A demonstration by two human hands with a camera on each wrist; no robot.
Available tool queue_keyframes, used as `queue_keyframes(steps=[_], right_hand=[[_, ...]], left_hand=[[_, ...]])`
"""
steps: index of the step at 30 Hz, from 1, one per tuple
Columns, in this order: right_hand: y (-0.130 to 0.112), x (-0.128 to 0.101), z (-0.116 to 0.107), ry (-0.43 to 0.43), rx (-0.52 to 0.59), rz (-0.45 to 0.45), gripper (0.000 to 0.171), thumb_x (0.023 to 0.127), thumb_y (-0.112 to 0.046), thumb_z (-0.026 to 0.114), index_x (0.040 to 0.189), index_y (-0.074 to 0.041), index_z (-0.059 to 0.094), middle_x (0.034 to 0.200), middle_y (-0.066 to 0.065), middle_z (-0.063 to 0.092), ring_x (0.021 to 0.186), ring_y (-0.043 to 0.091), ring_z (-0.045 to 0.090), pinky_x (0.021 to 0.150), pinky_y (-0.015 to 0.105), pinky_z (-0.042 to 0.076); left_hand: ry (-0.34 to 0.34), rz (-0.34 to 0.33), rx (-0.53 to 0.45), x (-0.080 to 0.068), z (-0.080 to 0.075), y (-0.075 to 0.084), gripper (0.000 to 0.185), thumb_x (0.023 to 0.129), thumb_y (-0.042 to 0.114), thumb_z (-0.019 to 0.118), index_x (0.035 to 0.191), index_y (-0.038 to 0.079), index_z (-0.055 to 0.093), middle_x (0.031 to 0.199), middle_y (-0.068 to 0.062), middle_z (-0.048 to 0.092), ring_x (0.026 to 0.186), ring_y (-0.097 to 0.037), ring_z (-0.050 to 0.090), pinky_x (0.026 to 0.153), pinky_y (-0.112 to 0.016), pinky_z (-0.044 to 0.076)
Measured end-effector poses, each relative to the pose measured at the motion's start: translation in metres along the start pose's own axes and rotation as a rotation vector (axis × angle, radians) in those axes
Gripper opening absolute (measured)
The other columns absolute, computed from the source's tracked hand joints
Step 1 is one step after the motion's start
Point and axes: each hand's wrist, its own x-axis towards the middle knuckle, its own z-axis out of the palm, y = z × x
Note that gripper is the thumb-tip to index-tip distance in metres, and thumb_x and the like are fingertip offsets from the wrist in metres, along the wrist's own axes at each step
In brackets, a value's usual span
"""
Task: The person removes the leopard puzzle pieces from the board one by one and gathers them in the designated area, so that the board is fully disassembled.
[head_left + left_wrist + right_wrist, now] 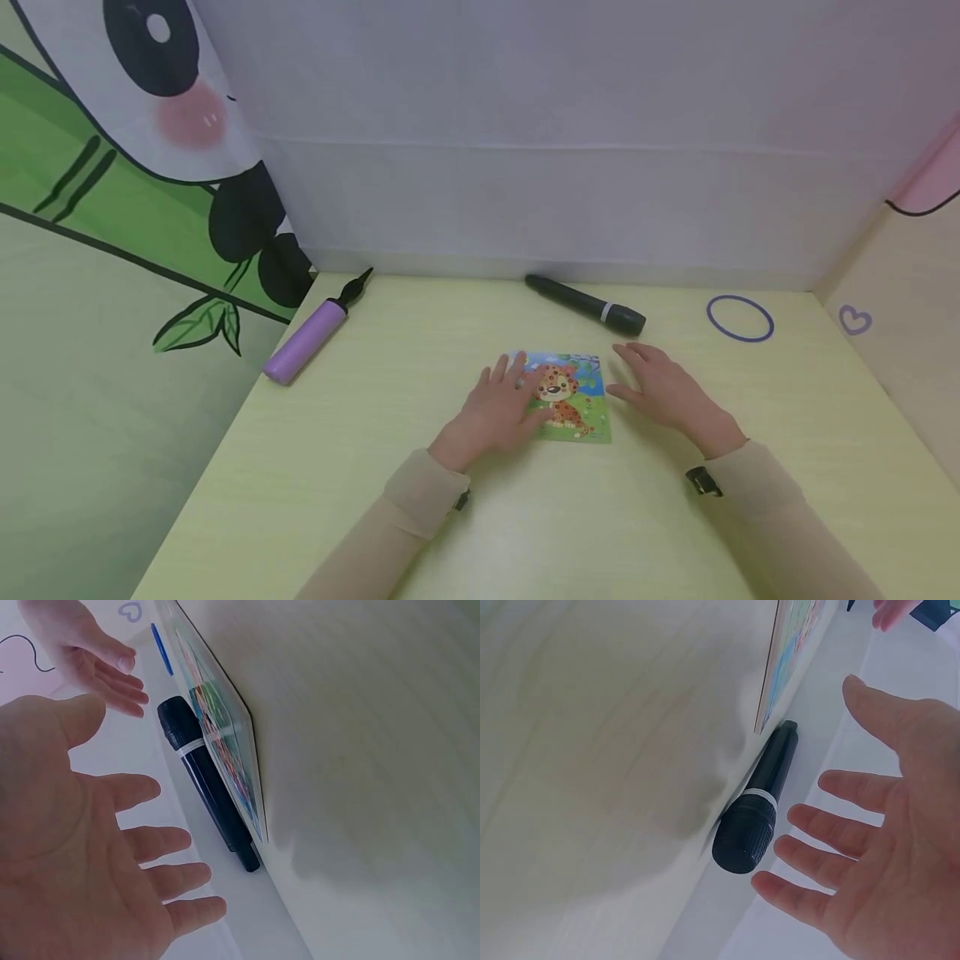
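A square picture board (581, 400) with a cartoon spotted leopard lies flat on the table. My left hand (495, 412) hovers over its left side, fingers spread and straight, hiding part of that edge in the head view. In the left wrist view the palm and fingers show apart from the board (229, 735), holding nothing. Just off the board's right side is my right hand (667, 392), its fingers loosely extended and nothing in them. Beyond both hands rests a black microphone (573, 302) with a pale band; the right wrist view shows its head (742, 832) near the fingertips.
A purple hand pump (306, 342) with a black nozzle lies at the table's left edge. Toward the back right is a thin blue ring (771, 325). A pale curtain (555, 208) rises behind the wooden table (570, 533), and printed cloth hangs at the left.
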Motion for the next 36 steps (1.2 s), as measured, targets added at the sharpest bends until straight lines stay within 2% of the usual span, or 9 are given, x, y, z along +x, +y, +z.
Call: queue_keyframes(steps=[6,11,15,18,23,29,36], right_hand=[[-0.003,0.004,0.001,0.003,-0.022,-0.026,0.070,0.091,-0.037,0.065,0.143,0.001,0.039,0.139,0.029,0.039,0.127,0.045,0.035,0.100,0.058,0.031],[-0.005,0.007,0.001,0.005,-0.037,-0.035,0.070,0.091,-0.038,0.065,0.142,0.002,0.040,0.140,0.028,0.039,0.128,0.045,0.034,0.097,0.060,0.032],[-0.006,0.009,0.001,0.011,-0.042,-0.054,0.069,0.090,-0.037,0.066,0.140,0.004,0.041,0.138,0.029,0.040,0.127,0.046,0.035,0.095,0.061,0.033],[-0.007,0.012,0.002,0.012,-0.057,-0.075,0.068,0.090,-0.035,0.067,0.139,0.005,0.042,0.136,0.030,0.042,0.126,0.047,0.036,0.095,0.060,0.034],[-0.007,0.017,0.004,0.005,-0.069,-0.094,0.066,0.091,-0.035,0.066,0.138,0.004,0.044,0.135,0.029,0.044,0.123,0.047,0.040,0.094,0.060,0.036],[-0.012,0.022,0.007,-0.029,-0.050,-0.101,0.064,0.091,-0.034,0.065,0.138,0.004,0.044,0.134,0.028,0.045,0.122,0.044,0.042,0.095,0.058,0.036],[-0.012,0.027,0.012,-0.053,-0.046,-0.088,0.062,0.091,-0.034,0.065,0.137,0.002,0.046,0.134,0.027,0.047,0.122,0.044,0.043,0.097,0.057,0.035]], left_hand=[[-0.005,0.023,0.033,0.001,0.002,0.002,0.075,0.096,0.060,0.034,0.154,0.015,0.019,0.157,-0.016,0.010,0.140,-0.039,0.012,0.108,-0.051,0.020],[0.001,0.003,0.083,0.000,0.002,0.003,0.077,0.094,0.065,0.030,0.154,0.018,0.018,0.157,-0.015,0.008,0.141,-0.040,0.005,0.108,-0.055,0.015],[0.000,0.000,0.082,0.001,0.004,0.002,0.077,0.094,0.065,0.032,0.154,0.019,0.019,0.157,-0.015,0.008,0.141,-0.040,0.005,0.108,-0.056,0.014],[0.001,0.031,0.086,0.002,0.008,0.003,0.076,0.094,0.064,0.034,0.154,0.018,0.021,0.157,-0.016,0.011,0.141,-0.040,0.007,0.108,-0.054,0.016],[-0.006,0.085,0.148,0.002,0.017,0.009,0.074,0.096,0.062,0.030,0.153,0.015,0.023,0.157,-0.016,0.011,0.141,-0.040,0.004,0.108,-0.053,0.018],[-0.021,0.114,0.161,-0.006,0.022,0.013,0.069,0.098,0.058,0.028,0.152,0.015,0.027,0.157,-0.012,0.014,0.140,-0.038,0.013,0.106,-0.053,0.024],[-0.055,0.152,0.154,-0.017,0.022,0.020,0.072,0.096,0.063,0.027,0.152,0.019,0.027,0.157,-0.012,0.016,0.138,-0.036,0.022,0.103,-0.052,0.027]])
